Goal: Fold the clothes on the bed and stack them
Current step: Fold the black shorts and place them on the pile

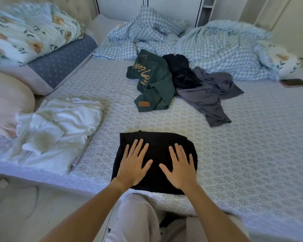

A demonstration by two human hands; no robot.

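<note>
Head view: black garment (156, 142), folded to a compact rectangle, lies at the near edge of the bed (252, 154), directly in front of the person. Left hand (132, 165) and right hand (180, 167) both rest flat on top of it, fingers spread and straight, pressing, gripping nothing.

Unfolded pile sits well apart, toward mid-bed: green top (152, 84), dark item (180, 70) and grey top (208, 91), overlapping one another. White heap (59, 130) lies to the left, loosely bunched; cannot tell whether it counts as laundry or bedding. Phone (293, 82) is at the far right, near the checked duvet (217, 44).

Judged step: smoothing the first fold; no stack yet.

Risks:
- The fold's near edge lies at the mattress edge. A push toward the body could slide it off onto the floor.
- The right side looks rounded and uneven. Releasing the pressure may let the layers spring open.
- The three piled items are tangled. Pulling one could drag the others along, or sweep cloth toward the phone.
- Stacking on soft, quilted bedding may let a tall pile lean.
</note>
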